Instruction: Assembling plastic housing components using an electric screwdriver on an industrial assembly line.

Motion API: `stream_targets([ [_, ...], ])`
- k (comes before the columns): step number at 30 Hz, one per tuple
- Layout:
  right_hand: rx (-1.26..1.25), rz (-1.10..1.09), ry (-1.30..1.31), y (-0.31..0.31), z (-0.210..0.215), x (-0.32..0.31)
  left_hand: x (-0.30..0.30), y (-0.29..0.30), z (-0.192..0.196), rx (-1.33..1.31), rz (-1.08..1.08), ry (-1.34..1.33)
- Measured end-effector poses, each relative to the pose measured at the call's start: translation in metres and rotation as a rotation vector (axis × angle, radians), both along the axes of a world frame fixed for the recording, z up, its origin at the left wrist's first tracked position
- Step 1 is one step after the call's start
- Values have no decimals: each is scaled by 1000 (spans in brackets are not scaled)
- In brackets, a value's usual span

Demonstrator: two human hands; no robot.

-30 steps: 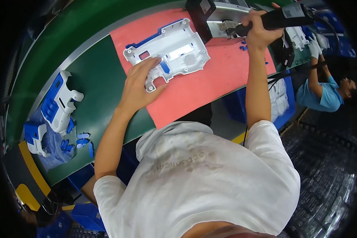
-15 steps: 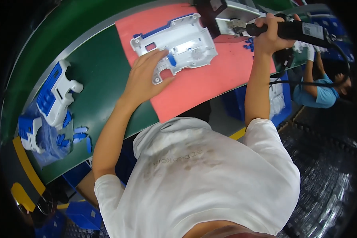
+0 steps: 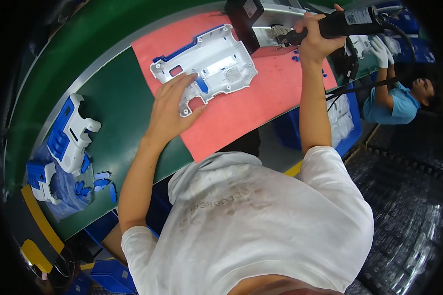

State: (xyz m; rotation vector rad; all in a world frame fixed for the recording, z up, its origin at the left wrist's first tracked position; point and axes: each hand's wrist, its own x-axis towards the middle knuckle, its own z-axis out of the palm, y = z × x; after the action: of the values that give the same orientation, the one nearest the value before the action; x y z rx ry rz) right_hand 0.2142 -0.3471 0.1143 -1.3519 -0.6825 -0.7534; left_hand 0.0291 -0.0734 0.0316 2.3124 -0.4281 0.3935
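Observation:
A white plastic housing [image 3: 221,61] with a blue edge lies hollow side up on a pink mat [image 3: 236,115]. My left hand [image 3: 171,105] grips its near left corner, fingertips inside and thumb at the near edge. Next to those fingertips a blue strip [image 3: 202,83] sits in the housing. My right hand [image 3: 316,42] is closed around a black electric screwdriver [image 3: 337,25] with a cable. The tool points left, its tip close to a metal screw feeder [image 3: 279,32]; whether they touch I cannot tell.
Two white-and-blue housings [image 3: 70,135] and several small blue parts [image 3: 102,181] lie at the left, some on clear plastic. More blue bits [image 3: 296,55] sit below the feeder. A blue bin [image 3: 352,115] stands right, beside a co-worker in blue [image 3: 391,105] with white gloves.
The whole view has shifted, so the housing and mat appear lower and to the left. My left hand keeps its hold, and the screwdriver stays beside the feeder. The co-worker's gloved hands have moved.

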Motion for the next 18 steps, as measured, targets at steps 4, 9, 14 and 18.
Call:
stream_targets([
  [4, 15, -70, -6, -4, -1, 1, 1, -1, -2, -38, -10, 7],
  [9, 16, -44, 2, -2, 1, -3, 0, 0, -2, -20, -8, 6],
  [14, 3, -48, -13, -1, 2, -1, -1, 0, -2, -20, -10, -3],
  [18, -95, -134, 72, 1, -2, -5, 0, 0, -3, -24, -7, 2],
])
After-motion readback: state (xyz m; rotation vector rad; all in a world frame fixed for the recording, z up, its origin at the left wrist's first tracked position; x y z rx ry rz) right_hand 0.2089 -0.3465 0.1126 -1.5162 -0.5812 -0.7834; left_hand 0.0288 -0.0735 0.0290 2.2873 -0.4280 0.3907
